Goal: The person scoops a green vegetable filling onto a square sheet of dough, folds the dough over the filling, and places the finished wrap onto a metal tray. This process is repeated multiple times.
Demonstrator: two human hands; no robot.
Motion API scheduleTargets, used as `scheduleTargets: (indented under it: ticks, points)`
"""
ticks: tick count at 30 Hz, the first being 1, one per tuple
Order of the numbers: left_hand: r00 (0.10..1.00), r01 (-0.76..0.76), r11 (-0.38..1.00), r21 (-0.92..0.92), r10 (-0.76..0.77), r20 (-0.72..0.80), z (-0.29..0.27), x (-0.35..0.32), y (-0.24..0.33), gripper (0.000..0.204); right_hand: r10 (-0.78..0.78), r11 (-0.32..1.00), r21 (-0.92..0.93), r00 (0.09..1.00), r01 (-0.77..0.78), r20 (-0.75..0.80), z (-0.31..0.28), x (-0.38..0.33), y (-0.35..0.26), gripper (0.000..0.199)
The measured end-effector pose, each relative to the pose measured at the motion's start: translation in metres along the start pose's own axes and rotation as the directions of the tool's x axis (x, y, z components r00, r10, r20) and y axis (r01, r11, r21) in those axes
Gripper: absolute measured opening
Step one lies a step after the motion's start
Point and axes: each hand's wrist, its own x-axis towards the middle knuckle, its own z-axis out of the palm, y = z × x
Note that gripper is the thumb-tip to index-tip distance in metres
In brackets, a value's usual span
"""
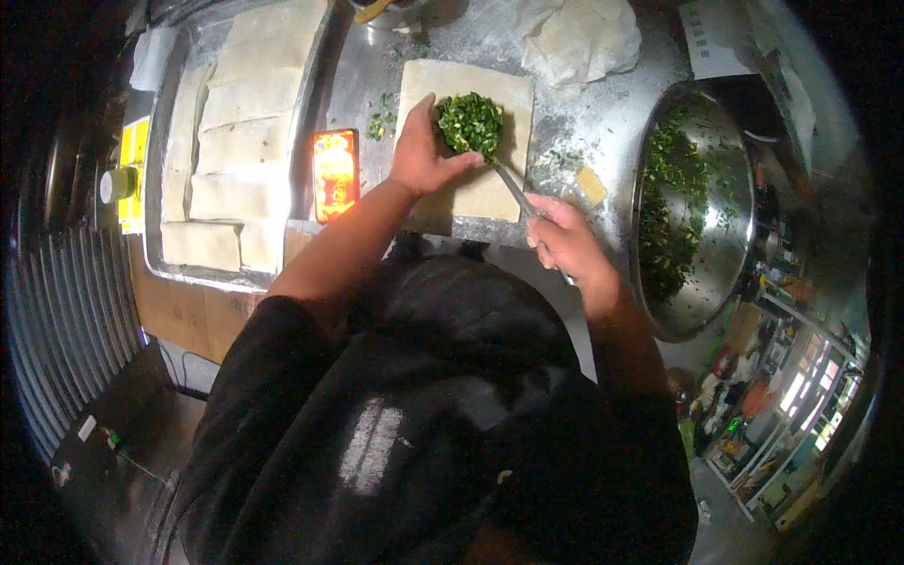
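Note:
A pale rectangular dough sheet (490, 193) lies on the floured steel counter in front of me. A mound of chopped green filling (470, 122) sits on its upper middle. My left hand (423, 151) rests on the sheet with its fingers against the left side of the mound. My right hand (565, 240) grips the handle of a metal spoon (513, 185), whose tip reaches into the filling from the lower right.
A large steel bowl (734, 226) of the green filling stands at the right. At the left, a metal tray (165, 141) holds several folded dough pieces (243, 122). A phone (335, 174) with a lit screen lies between tray and sheet. A dough lump (579, 38) sits at the back.

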Motion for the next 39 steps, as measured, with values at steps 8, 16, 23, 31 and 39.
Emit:
scheduleTargets:
  ticks: [8, 16, 23, 31, 39]
  points:
    - [0.996, 0.019, 0.999, 0.046, -0.015, -0.083, 0.007, 0.000, -0.014, 0.115, -0.312, 0.907, -0.326, 0.945, 0.265, -0.097, 0.013, 0.032, 0.036, 0.050]
    - [0.995, 0.024, 0.997, 0.071, -0.017, -0.099, 0.006, 0.001, -0.015, 0.109, -0.199, 0.935, -0.318, 0.975, 0.158, -0.101, 0.007, 0.031, 0.022, 0.048]
    - [0.994, 0.003, 0.997, 0.080, 0.005, -0.105, 0.009, 0.001, -0.020, 0.102, -0.100, 0.968, -0.242, 0.983, 0.060, -0.155, 0.011, 0.030, 0.014, 0.049]
    - [0.993, -0.032, 0.994, 0.100, 0.043, -0.108, 0.012, 0.003, -0.024, 0.095, -0.056, 0.979, -0.201, 0.989, 0.028, -0.136, 0.010, 0.026, 0.004, 0.051]
    - [0.990, -0.047, 0.995, 0.088, 0.058, -0.128, 0.009, 0.000, -0.022, 0.097, -0.417, 0.810, -0.489, 0.904, 0.322, -0.095, 0.010, 0.031, 0.028, 0.047]
